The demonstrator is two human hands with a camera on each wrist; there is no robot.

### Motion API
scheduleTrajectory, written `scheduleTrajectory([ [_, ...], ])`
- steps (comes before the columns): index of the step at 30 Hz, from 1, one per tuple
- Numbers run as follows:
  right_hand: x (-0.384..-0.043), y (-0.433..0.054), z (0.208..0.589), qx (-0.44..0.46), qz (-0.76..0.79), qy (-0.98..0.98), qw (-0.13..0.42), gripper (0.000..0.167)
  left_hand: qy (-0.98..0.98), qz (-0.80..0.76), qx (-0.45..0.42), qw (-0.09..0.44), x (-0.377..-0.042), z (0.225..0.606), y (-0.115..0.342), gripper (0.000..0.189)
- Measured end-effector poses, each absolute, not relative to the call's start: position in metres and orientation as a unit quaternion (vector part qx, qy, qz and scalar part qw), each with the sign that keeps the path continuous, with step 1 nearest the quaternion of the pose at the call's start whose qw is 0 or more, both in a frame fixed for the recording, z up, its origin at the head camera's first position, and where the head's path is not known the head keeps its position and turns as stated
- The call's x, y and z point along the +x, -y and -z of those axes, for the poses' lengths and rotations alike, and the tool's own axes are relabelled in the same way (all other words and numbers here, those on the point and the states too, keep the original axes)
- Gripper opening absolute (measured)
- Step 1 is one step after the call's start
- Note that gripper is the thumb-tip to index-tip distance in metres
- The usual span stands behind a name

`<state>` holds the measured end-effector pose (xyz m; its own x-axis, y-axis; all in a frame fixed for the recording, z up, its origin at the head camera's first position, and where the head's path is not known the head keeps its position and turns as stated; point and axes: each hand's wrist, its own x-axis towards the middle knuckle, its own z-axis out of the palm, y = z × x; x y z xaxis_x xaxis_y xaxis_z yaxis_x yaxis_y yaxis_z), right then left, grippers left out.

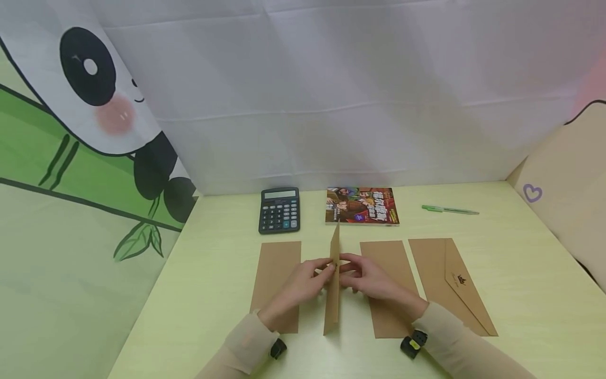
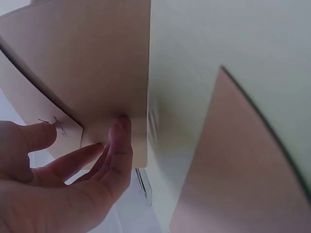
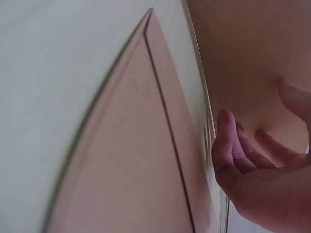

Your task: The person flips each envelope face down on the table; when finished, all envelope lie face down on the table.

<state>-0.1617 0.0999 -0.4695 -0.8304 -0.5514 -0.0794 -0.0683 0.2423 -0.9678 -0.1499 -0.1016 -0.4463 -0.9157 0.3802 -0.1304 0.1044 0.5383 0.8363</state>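
Observation:
A brown paper envelope stands on its long edge, upright on the table, between the two hands. My left hand touches its left face with fingers loosely bent, and my right hand touches the opposite face. In the left wrist view, the left fingertips rest near the printed flap. The right wrist view shows the right fingertips against the plain face. One flat envelope lies by the left forearm; another flat envelope lies partly under the right forearm.
Farther right lies an envelope with its flap and crown print facing up. Behind the envelopes are a black calculator, a colourful book and a green pen. A white cloth hangs behind the table.

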Motion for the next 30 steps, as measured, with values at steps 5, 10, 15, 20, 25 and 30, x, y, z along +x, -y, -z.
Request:
scheduleTrajectory([
  [5,-0.160,-0.099,0.467,-0.206,0.582,-0.759,0.208,0.057,-0.858,-0.475,0.132,0.142,-0.149,0.444,0.101,0.045],
  [10,-0.159,-0.098,0.465,-0.202,0.579,-0.761,0.211,0.057,-0.852,-0.492,0.120,0.133,-0.149,0.440,0.100,0.045],
  [15,-0.158,-0.097,0.465,-0.189,0.578,-0.764,0.216,0.059,-0.836,-0.519,0.116,0.139,-0.148,0.436,0.100,0.052],
  [20,-0.158,-0.098,0.464,-0.186,0.584,-0.758,0.223,0.061,-0.829,-0.528,0.112,0.148,-0.147,0.431,0.099,0.058],
  [25,-0.157,-0.098,0.463,-0.186,0.596,-0.748,0.224,0.064,-0.825,-0.531,0.118,0.153,-0.146,0.426,0.099,0.058],
  [30,-0.155,-0.097,0.461,-0.182,0.604,-0.745,0.217,0.064,-0.817,-0.542,0.124,0.151,-0.143,0.419,0.100,0.055],
])
